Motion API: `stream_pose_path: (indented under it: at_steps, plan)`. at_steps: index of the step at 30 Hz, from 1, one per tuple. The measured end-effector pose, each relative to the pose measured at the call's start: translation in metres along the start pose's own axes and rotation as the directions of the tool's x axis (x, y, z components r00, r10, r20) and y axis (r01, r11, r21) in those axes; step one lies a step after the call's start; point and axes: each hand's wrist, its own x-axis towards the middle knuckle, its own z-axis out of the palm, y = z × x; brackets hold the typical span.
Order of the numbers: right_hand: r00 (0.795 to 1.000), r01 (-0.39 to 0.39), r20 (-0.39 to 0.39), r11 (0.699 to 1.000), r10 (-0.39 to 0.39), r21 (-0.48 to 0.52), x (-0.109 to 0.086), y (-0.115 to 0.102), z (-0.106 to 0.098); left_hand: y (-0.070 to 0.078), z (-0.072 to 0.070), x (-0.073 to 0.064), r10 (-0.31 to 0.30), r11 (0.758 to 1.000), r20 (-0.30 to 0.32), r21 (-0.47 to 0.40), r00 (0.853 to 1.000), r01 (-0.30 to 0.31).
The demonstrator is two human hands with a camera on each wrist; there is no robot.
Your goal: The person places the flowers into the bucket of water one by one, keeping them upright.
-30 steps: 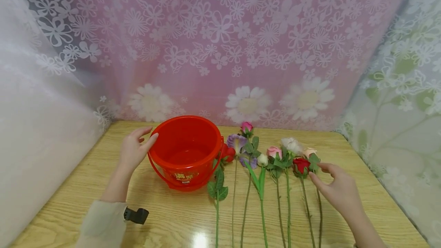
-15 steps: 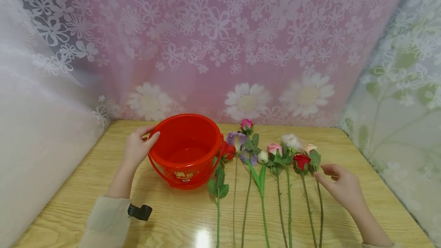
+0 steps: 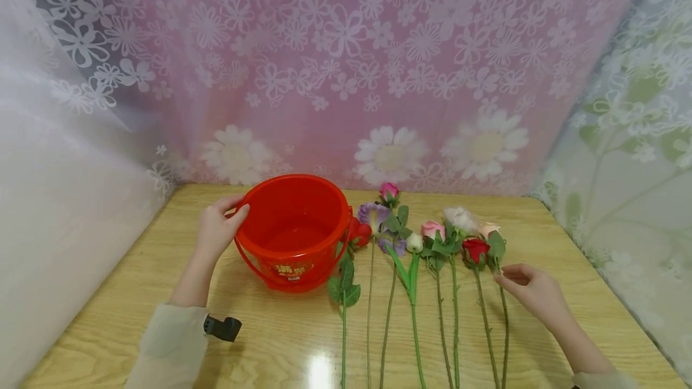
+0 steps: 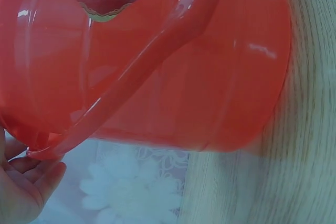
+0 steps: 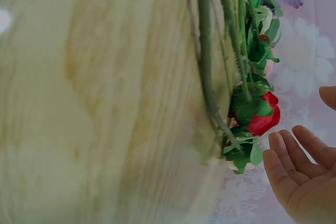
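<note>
A red plastic bucket (image 3: 292, 269) stands upright on the table, its inside bare in the head view. My left hand (image 3: 217, 228) holds its left rim, thumb on the near side of the edge; in the left wrist view the fingers (image 4: 50, 179) curl by the handle's joint. At the right end of a row of flowers lies a peach rose (image 3: 489, 230), beside a red rose (image 3: 476, 250). My right hand (image 3: 532, 293) is at the peach rose's stem (image 3: 504, 323). Its fingers (image 5: 281, 174) are extended in the right wrist view, with the thumb apart from them.
Between the bucket and my right hand lie several artificial flowers: a magenta rose (image 3: 389, 191), purple irises (image 3: 374, 215), a white tulip (image 3: 414, 242), a pink rose (image 3: 433, 230) and a white bloom (image 3: 459, 218). Their stems point toward me across the wooden table (image 3: 270, 341). Floral curtains (image 3: 346, 77) surround it.
My right hand has moved slightly down along the peach rose, from near its leaves to its upper stem. The left hand has stayed at the bucket's rim.
</note>
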Motion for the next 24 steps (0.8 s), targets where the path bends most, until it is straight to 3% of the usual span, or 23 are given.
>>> stream_pose_path:
  at_steps: [7, 14, 21, 24]
  plan:
    - [0.995, -0.062, 0.086, 0.997, 0.058, 0.05, 0.005, 0.012, 0.0, -0.002, 0.001, 0.0, -0.006, 1.0, -0.024, -0.029, 1.0, 0.005]
    - [0.975, -0.16, 0.176, 0.978, 0.136, 0.13, 0.009, 0.023, -0.004, -0.001, 0.001, -0.002, -0.071, 0.993, -0.027, -0.1, 0.997, 0.068]
    - [0.94, -0.273, 0.283, 0.92, 0.192, 0.283, 0.015, 0.036, -0.01, 0.0, 0.003, -0.002, -0.101, 0.978, -0.035, -0.189, 0.994, 0.093]
    - [0.925, -0.303, 0.343, 0.867, 0.167, 0.395, 0.017, 0.042, -0.012, -0.002, 0.004, -0.003, -0.111, 0.97, -0.036, -0.223, 0.993, 0.1]
